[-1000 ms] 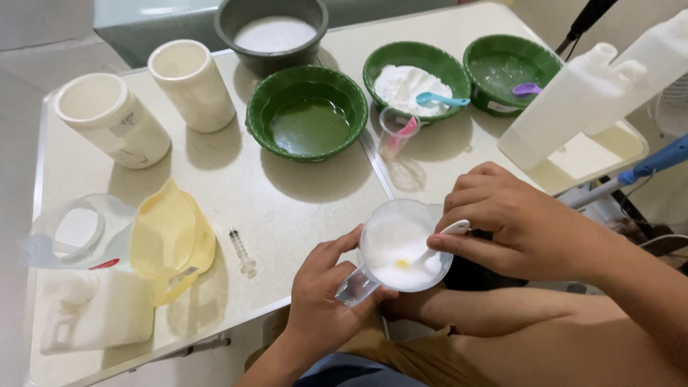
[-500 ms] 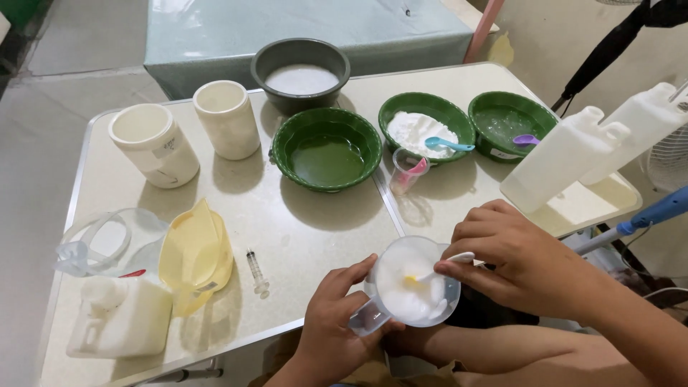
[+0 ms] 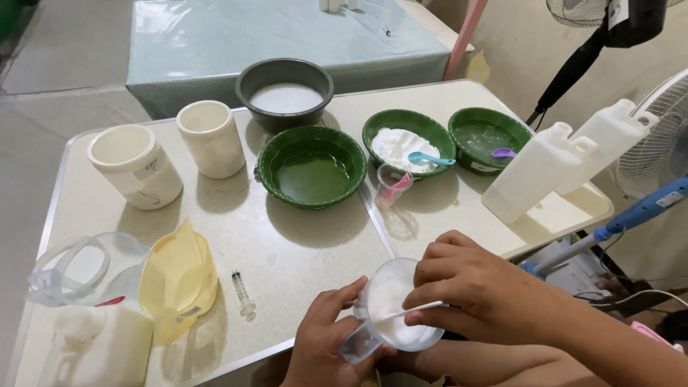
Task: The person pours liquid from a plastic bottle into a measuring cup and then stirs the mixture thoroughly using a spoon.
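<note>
Stirring the white mix in the clear cup, now lower & closer to the body.

The left hand (image 3: 326,344) is wrapping round the clear cup (image 3: 393,309), gripping it near the table (image 3: 301,251) edge; vs a sec ago the cup is tipping more toward the person. The right hand (image 3: 480,290) is pinching a thin white stick (image 3: 412,309) shut in its fingers, stirring. The syringe (image 3: 241,290) is lying nearby, untouched.

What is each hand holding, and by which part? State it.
Left hand grips the clear cup by its handle and lower side; right hand pinches a thin white stick near its upper end.
</note>
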